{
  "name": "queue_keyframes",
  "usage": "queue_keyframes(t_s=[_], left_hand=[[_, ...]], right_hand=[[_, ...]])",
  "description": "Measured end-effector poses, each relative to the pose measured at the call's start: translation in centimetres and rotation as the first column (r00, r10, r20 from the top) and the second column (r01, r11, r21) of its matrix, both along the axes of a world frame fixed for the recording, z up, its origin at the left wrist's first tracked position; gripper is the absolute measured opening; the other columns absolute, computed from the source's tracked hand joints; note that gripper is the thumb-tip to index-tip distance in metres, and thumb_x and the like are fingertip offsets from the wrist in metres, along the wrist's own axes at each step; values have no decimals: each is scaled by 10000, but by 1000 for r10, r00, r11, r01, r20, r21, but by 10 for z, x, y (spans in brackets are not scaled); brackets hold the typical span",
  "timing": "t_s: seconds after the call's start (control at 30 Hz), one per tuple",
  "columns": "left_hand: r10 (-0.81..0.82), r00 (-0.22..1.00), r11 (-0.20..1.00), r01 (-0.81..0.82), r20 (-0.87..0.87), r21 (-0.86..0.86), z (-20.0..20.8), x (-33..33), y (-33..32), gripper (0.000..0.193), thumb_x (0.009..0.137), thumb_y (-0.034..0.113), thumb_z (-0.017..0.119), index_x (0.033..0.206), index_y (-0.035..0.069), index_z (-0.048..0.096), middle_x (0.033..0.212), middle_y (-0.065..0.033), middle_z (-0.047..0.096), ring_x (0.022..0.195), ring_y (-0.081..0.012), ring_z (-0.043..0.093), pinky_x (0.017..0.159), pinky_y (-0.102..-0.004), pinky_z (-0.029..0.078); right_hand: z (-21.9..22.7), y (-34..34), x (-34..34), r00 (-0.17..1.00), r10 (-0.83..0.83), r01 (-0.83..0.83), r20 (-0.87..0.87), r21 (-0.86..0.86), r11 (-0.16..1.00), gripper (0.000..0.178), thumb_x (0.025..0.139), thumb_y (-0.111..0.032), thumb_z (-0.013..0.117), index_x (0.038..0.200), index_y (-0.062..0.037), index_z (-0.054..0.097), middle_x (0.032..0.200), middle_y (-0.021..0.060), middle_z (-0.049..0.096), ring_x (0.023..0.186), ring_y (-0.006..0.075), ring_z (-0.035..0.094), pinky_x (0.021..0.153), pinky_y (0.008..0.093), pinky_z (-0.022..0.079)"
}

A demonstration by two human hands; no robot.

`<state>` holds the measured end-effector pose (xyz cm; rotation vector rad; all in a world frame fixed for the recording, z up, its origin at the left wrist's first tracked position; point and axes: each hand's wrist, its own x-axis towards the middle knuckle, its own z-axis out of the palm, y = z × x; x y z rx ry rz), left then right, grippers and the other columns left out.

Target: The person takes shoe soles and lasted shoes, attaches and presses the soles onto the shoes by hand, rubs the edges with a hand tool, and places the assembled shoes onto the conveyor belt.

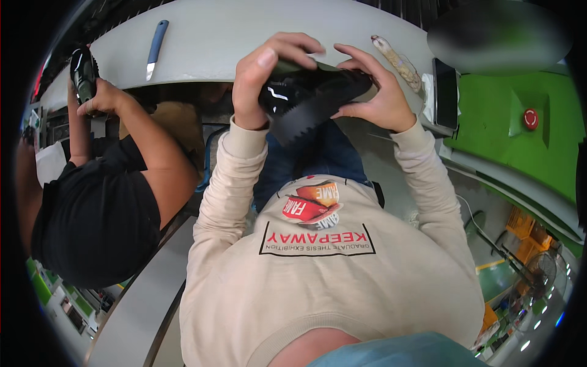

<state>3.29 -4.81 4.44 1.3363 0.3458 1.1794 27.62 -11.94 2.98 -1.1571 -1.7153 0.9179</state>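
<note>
Both my hands hold a black shoe [309, 98] in front of my chest, above my lap. Its sole side faces me, showing a jagged toothed edge. My left hand [266, 76] grips the shoe's left end, thumb on top and fingers curled over it. On the right end my right hand [373, 92] clasps the shoe with fingers spread over the upper. The grey worktable [244, 37] lies just beyond the shoe. My beige sweatshirt sleeves run down from both hands.
A knife with a blue handle [155, 48] lies on the table at the left. A person in a black shirt [98, 214] sits at my left, holding another black shoe [82, 73]. A pale lumpy strip [397, 61] and a dark tablet-like slab [446, 92] rest at the right, beside a green surface with a red button [531, 118].
</note>
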Motion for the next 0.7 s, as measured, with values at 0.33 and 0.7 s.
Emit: queue_keyframes(t_s=[0.33,0.7], left_hand=[[466,742,829,-178,-482,530,-12,-12,23,1006,688,432,1021,1491,7,590,1329,-164,656,1253,-305,668,1107,-418,512],[401,679,891,-131,-615,435,-1,-11,25,1132,648,388,1038,1548,-43,505,1336,-246,613,1226,-392,661,1064,-437,540]], right_hand=[[-7,40,5,902,-311,77,300,596,799,648,668,-127,976,1260,-148,714,1195,44,727,1127,301,683,930,411,560],[-13,56,-28,847,-411,106,337,650,753,383,715,-120,952,1065,-173,805,1394,36,716,1361,340,586,1121,472,442]])
